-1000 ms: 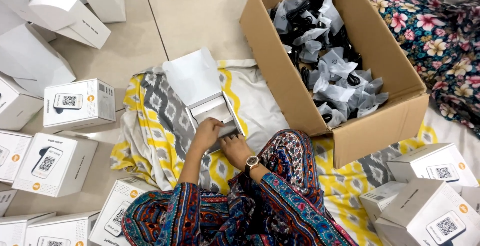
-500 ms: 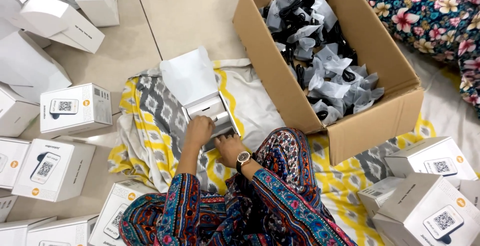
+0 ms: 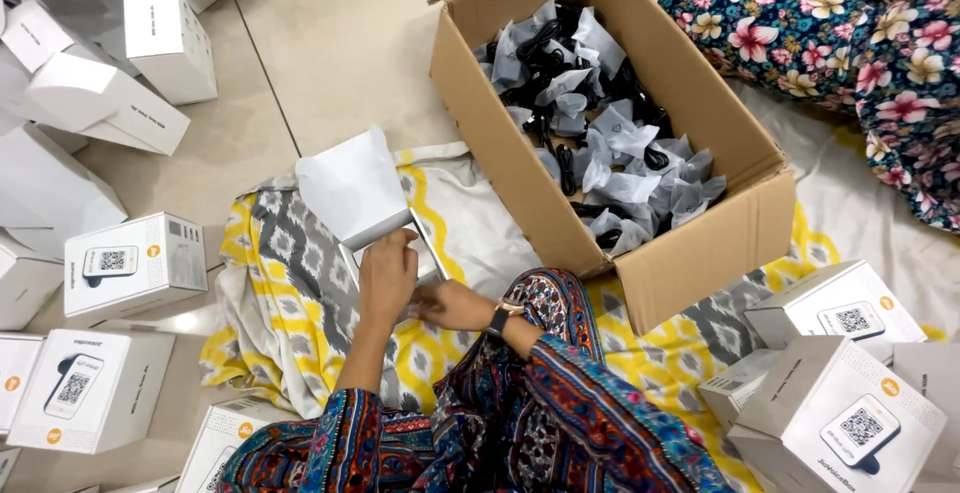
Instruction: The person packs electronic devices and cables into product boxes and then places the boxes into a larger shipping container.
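Two hands on small white open-lidded cardboard box (image 3: 375,215) on yellow-grey patterned cloth (image 3: 290,283) | left hand (image 3: 388,275) grips box's near wall, closer | right hand (image 3: 447,305) beside it, grip unclear | lid tilts away from person

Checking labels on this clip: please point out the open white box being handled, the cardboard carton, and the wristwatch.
open white box (image 3: 352,188), head view, on its raised lid flap.
cardboard carton (image 3: 700,253), head view, on its near outer wall.
wristwatch (image 3: 496,322), head view, on the band at the right wrist.
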